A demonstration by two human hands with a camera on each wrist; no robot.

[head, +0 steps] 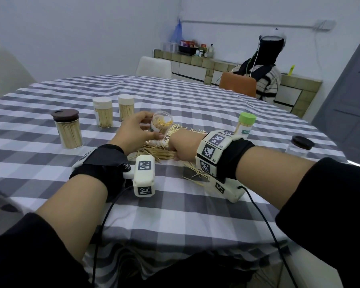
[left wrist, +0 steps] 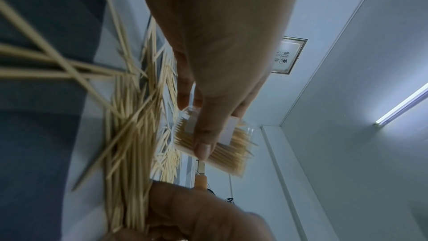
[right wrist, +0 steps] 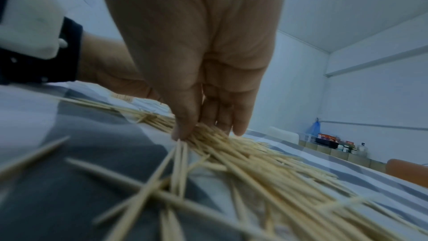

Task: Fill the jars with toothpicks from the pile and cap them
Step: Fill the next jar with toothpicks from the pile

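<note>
A round tabletop (head: 195,96) under a grey-and-white checked cloth carried a loose, spiky pile of thin pale wooden toothpicks (head: 154,152) near its middle. The left hand (head: 133,132) held a small clear plastic jar (head: 160,125) tilted above the pile, its open mouth turned toward the person; the thumb lay along one side of the smooth cylinder and the fingers (left wrist: 185,96) curled round the other, over a white paper label. The jar was partly filled with toothpicks lying lengthwise, their pointed ends showing at the mouth.

The right hand (head: 183,146) was down on the pile just beside the jar. In the right wrist view its fingers (right wrist: 241,124) lay close together and nearly straight, tips pressed into the heap, with the thumb closing against them over a bunch of sticks; whether the bunch was truly pinched could not be told.

Toward the tabletop's left edge stood a full clear jar with a dark brown lid (head: 68,129), and behind it two full jars with cream caps (head: 103,112) (head: 126,107). Toward the right edge stood a slim jar with a green cap (head: 245,124) and, nearer that edge, a clear jar with a dark lid (head: 298,146).

Both wrists wore black straps bearing white blocks with square black-and-white markers.
</note>
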